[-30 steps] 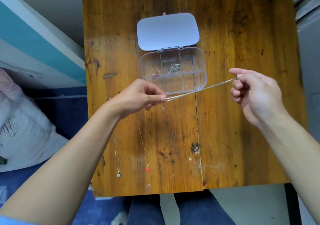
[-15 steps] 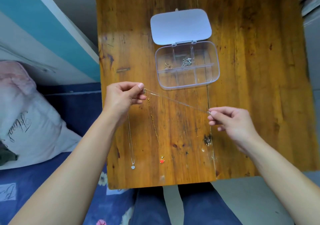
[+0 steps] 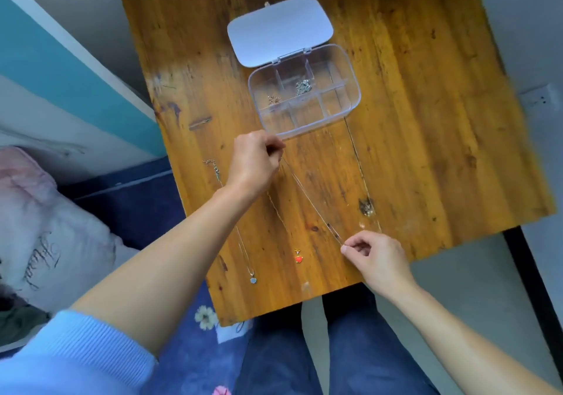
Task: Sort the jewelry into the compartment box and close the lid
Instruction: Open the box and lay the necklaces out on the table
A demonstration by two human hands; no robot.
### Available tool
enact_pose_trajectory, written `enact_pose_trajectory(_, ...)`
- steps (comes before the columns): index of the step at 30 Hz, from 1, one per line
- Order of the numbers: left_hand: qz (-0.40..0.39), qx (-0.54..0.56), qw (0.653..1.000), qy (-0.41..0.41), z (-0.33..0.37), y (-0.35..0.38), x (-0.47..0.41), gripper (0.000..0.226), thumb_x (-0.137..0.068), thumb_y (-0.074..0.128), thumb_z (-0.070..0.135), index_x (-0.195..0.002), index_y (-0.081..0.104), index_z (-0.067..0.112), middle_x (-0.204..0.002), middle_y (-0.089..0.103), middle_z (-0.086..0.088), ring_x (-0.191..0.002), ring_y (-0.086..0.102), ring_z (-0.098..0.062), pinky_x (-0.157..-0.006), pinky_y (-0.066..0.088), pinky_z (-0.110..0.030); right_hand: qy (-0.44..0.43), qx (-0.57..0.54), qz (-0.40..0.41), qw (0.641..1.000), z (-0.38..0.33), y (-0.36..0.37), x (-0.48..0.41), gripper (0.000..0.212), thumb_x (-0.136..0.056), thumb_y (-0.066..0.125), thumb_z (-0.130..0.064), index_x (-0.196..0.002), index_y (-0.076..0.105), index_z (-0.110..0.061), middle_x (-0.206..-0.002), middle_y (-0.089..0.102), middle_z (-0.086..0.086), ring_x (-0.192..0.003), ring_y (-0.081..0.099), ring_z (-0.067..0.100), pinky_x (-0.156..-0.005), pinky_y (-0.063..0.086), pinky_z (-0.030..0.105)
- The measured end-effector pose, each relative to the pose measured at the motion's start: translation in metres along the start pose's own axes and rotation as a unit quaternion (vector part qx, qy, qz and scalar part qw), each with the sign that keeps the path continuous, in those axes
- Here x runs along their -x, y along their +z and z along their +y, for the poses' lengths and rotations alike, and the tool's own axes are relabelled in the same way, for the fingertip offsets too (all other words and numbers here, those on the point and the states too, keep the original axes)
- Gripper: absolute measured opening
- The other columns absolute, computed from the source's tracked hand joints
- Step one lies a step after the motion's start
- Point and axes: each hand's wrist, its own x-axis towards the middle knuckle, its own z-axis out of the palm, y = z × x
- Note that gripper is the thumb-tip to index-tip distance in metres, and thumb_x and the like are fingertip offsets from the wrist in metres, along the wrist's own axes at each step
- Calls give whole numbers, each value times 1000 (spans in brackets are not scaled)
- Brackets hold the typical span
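Necklace chain [image 3: 310, 201] taut diag., box-side to near edge, both hands' fingers [image 3: 347, 247] pinched on ends.

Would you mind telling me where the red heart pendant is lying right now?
In the head view, the red heart pendant lies on the wooden table near its front edge, between the blue heart pendant to its left and the right hand.

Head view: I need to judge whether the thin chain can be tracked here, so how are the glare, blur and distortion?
Head view: the table shows pale glare streaks on its left side; wide-angle distortion skews its edges; slight motion blur softens everything, so the chain stretched between left hand and right hand reads only as a faint line; the clear box has soft highlights.
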Motion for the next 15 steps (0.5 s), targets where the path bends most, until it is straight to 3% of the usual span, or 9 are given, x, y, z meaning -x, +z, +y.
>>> enact_pose_trajectory(4, -62, -136, 979, 139, -11, 16, -4, 23, -85, 53, -4, -94, 73, 1, -94, 72, -18, -88, 66, -37, -76, 51, -42, 10, 29, 19, 999, 1, 11, 5, 15, -80, 74, -34, -69, 64, -35, -69, 59, -18, -65, 55, 1, -53, 38, 23)
enact_pose_trajectory(7, -75, -209, 956, 191, -12, 20, -11, 25, -81, 53, -6, -96, 71, 3, -95, 70, -17, -85, 65, -40, -69, 51, -43, 10, 26, 29, 999, 1, 12, 3, 11, -79, 76, -36, -73, 69, -29, -62, 61, -17, -65, 59, 6, -57, 45, 26)
enact_pose_trajectory(10, -91, -266, 933, 223, -9, 23, -18, 22, -78, 52, -6, -91, 68, 3, -91, 66, -17, -78, 62, -43, -62, 50, -47, -7, 34, 25, 999, 1, 9, 1, 14, -78, 77, -36, -73, 70, -25, -60, 64, -12, -64, 62, 13, -61, 51, 31)
enact_pose_trajectory(15, -109, -315, 914, 234, -8, 26, -19, 14, -82, 49, -5, -88, 60, 0, -88, 59, -18, -71, 58, -40, -53, 39, -40, -15, 58, 6, 998, 1, 5, -4, 21, -79, 75, -43, -71, 64, -26, -56, 59, -14, -62, 60, 14, -57, 42, 27)
